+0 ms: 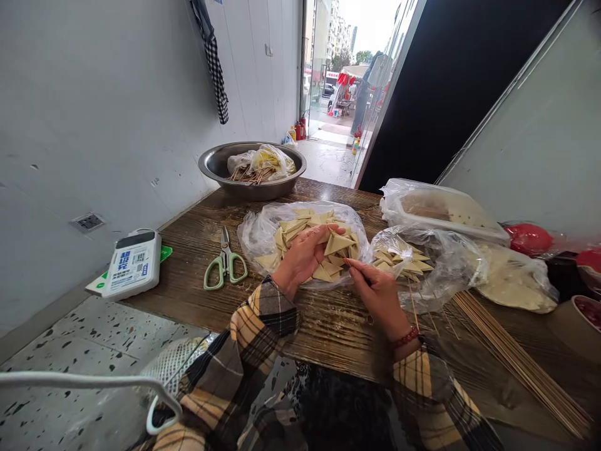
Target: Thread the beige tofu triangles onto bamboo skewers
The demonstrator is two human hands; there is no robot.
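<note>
Skewering appeared in hand: left hand [303, 254] pinched a triangular tofu piece [339, 242] over the bagged tofu triangles [300, 225] mid-tabletop [197, 250]; right hand [378, 291] pinched a bamboo skewer [350, 264]. Piercing would call for tip alignment.

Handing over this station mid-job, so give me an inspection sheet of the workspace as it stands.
Surface: wooden table, bare at the near edge.
Job's things: pile of triangles in an open plastic bag; second bag beside it; skewer bundle at right.
Clutter: scissors, white device, metal basin holding a bag and sticks, wrapped tray.
Hands: left hand pinches one triangle over the pile; right hand holds a skewer, tip at it.
Cables: white cord or tube looping lower left, off the table.
Surroundings: wall socket, open doorway to a street.
</note>
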